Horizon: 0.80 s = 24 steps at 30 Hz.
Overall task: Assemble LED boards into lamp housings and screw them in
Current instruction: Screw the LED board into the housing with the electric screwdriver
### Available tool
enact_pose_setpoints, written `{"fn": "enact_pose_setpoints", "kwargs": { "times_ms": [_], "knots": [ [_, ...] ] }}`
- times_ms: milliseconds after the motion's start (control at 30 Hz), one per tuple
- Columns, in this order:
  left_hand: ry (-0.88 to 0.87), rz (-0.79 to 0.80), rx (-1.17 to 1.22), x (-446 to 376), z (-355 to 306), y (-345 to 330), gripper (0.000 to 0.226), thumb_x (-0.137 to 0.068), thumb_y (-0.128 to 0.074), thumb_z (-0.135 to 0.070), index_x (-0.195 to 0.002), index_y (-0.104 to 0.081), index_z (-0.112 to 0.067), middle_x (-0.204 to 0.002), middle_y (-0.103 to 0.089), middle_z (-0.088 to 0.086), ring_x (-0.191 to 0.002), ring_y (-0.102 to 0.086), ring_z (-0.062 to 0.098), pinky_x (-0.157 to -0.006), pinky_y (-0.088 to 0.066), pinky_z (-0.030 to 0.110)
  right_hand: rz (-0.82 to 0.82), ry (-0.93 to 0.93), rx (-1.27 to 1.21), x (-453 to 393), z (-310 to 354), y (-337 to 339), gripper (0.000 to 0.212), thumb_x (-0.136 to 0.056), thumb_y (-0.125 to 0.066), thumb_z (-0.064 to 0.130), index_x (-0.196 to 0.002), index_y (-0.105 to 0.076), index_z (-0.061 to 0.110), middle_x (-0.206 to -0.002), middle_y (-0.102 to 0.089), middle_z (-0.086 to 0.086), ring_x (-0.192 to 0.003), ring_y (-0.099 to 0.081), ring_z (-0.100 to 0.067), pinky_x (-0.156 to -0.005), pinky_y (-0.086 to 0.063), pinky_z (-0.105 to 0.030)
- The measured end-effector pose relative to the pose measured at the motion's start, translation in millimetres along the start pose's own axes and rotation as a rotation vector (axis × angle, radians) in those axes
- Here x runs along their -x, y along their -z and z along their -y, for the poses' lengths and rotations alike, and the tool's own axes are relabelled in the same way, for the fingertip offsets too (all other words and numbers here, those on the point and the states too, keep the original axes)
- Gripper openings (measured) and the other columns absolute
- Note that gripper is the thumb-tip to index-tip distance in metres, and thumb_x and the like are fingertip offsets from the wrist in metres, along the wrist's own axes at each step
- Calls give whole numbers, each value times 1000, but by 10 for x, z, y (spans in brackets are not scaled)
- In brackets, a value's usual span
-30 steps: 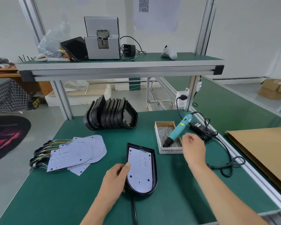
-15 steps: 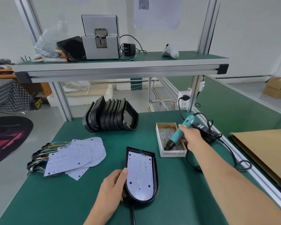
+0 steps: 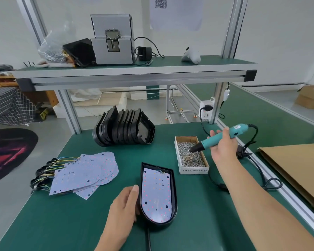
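Nearest the camera, on the green bench mat (image 3: pixel 62 220), a black lamp housing (image 3: pixel 173 192) is laid flat with a white LED board (image 3: pixel 156 194) seated inside it, wires visible at the far end of the board. The housing's left wall is steadied by the left hand (image 3: pixel 124 205), thumb pressed along the rim and fingers curled at its side. A dark cable (image 3: pixel 148 240) is seen leaving the housing's near end.

Left of the housing, a loose stack of spare LED boards (image 3: pixel 85 173) is fanned out, coloured leads (image 3: pixel 53 167) trailing off to the left. The boards are judged thin, light and easily bent or scratched, so edge holds are preferred and LED faces avoided. The housing is judged rigid moulded plastic, light enough to slide, so a side hold is wanted during screwing.

Right of centre, a cardboard box of screws (image 3: pixel 190 154) is set well apart from the housing. Over it a teal electric screwdriver (image 3: pixel 223 137) is gripped mid-body by the right hand (image 3: pixel 223 147), fingers wrapped round the barrel, black tip lowered into the screws. A screw pick-up is judged the step in hand; whether one is on the bit cannot be told.

Further back, a row of empty black housings (image 3: pixel 123 129) is stood on edge. On the upper shelf (image 3: pixel 134 77) a grey screw feeder (image 3: pixel 112 40) is parked.
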State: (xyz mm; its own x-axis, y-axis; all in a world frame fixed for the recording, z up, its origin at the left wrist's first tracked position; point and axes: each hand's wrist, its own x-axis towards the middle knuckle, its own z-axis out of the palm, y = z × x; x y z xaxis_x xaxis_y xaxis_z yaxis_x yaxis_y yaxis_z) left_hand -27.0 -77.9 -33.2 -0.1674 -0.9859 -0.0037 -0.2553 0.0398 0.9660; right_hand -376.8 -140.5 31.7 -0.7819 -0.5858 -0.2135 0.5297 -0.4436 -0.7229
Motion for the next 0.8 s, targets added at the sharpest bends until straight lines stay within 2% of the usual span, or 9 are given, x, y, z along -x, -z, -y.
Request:
{"fn": "enact_pose_setpoints", "kwargs": {
  "times_ms": [67, 133, 200, 267, 400, 500, 633, 800],
  "knots": [
    [-48, -166, 12, 23, -64, -4, 16, -102, -56, -42, -90, -65, -47, -77, -70, -10, -63, -60, 7, -66, -46, 28, 17, 14, -41, 60, 72, -48, 15, -108, -56, 28, -120, -55, 19, -107, -62, -3, -97, -73, -22, -100, -55, -52],
    [-105, -295, 29, 29, -180, -8, 11, -98, -63, -36, -93, -64, -46, -85, -70, -16, -75, -63, 6, -69, -46, 23, 43, 25, -76, 127, 150, -94, 9, -108, -55, 29, -114, -55, 22, -107, -62, -3, -93, -73, -20, -97, -56, -50],
    [-177, -308, 29, 13, -321, -50, 13, -96, -68, -29, -91, -66, -41, -84, -70, -14, -76, -64, 8, -69, -49, 17, 80, 35, -99, 209, 224, -133, 11, -108, -55, 29, -114, -55, 21, -107, -62, -4, -89, -74, -18, -91, -58, -47],
    [-241, -241, 6, -40, -479, -145, 12, -94, -69, -26, -88, -68, -36, -82, -71, -12, -73, -64, 8, -64, -48, 12, 124, 45, -125, 298, 289, -174, 11, -108, -55, 29, -113, -54, 19, -101, -62, -4, -87, -73, -19, -85, -58, -44],
    [-210, -50, 39, -325, -786, -472, 15, -98, -66, -25, -86, -69, -33, -80, -73, -13, -69, -65, 5, -66, -52, 19, 177, 32, -193, 452, 416, -257, 20, -107, -57, 28, -121, -51, 15, -99, -60, -6, -89, -69, -22, -87, -59, -44],
    [-69, 55, 257, -553, -984, -748, 10, -101, -64, -19, -96, -72, -21, -79, -75, -2, -63, -67, 8, -64, -55, 23, 183, 16, -239, 507, 518, -280, 27, -105, -60, 29, -126, -51, 14, -104, -61, -7, -90, -70, -22, -93, -58, -45],
    [27, 174, 515, -750, -1158, -1018, 12, -103, -63, -21, -107, -71, -14, -89, -77, 8, -74, -73, 13, -72, -59, 22, 201, 1, -272, 496, 605, -222, 26, -105, -60, 31, -123, -51, 16, -99, -61, -5, -90, -69, -21, -105, -52, -50],
    [67, 285, 679, -853, -1286, -1258, 15, -104, -63, -19, -108, -70, -6, -90, -75, 12, -79, -71, 19, -77, -60, 26, 214, 12, -251, 452, 644, -144, 22, -105, -59, 32, -118, -53, 15, -95, -64, -5, -89, -70, -20, -103, -53, -48]
  ]
}}
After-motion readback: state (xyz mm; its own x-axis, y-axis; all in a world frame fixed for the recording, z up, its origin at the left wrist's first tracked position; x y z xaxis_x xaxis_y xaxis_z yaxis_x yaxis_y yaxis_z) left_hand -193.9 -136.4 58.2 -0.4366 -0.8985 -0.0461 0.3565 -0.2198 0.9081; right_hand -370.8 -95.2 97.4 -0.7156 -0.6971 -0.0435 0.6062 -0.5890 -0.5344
